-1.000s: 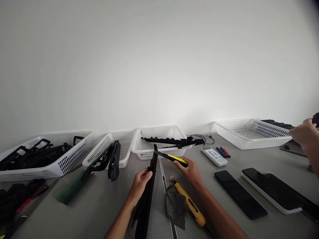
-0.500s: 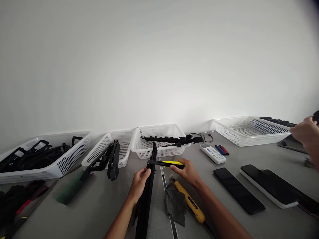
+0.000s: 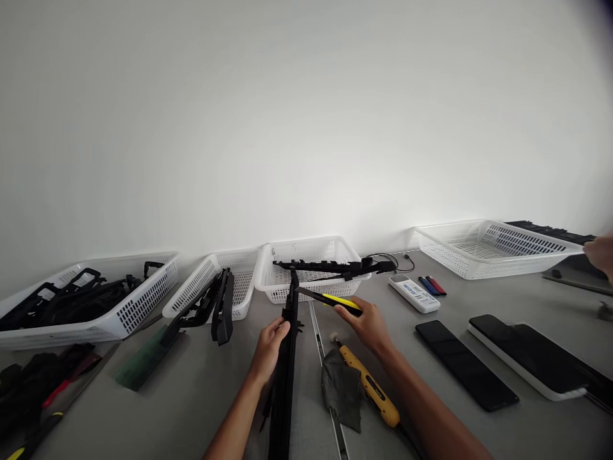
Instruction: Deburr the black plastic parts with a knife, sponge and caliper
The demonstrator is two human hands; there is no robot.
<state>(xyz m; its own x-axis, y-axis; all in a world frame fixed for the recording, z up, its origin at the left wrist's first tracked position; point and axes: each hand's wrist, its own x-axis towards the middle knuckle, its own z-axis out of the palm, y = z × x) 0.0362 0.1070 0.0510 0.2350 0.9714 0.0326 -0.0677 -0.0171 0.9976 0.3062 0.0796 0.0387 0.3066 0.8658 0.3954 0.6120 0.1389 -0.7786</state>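
My left hand (image 3: 269,348) is wrapped round a long black plastic strip (image 3: 286,383) that runs from the bottom edge up toward the middle basket. My right hand (image 3: 368,324) grips a yellow and black utility knife (image 3: 335,300), whose tip points left and touches the strip's far end just above my left hand. A yellow-handled tool (image 3: 368,386) and a dark grey cloth (image 3: 341,393) lie on the grey table (image 3: 205,390) below my right hand.
Several white baskets (image 3: 309,268) line the wall, some holding black plastic parts (image 3: 67,300). A remote (image 3: 414,294), markers (image 3: 432,285), a black phone (image 3: 467,365) and a white-edged tablet (image 3: 531,361) lie to the right. Another person's hand (image 3: 602,252) shows at the far right edge.
My right hand tilted the knife so its tip rose slightly along the strip's far end. The other person's hand drew back toward the right edge. The view shifted a little.
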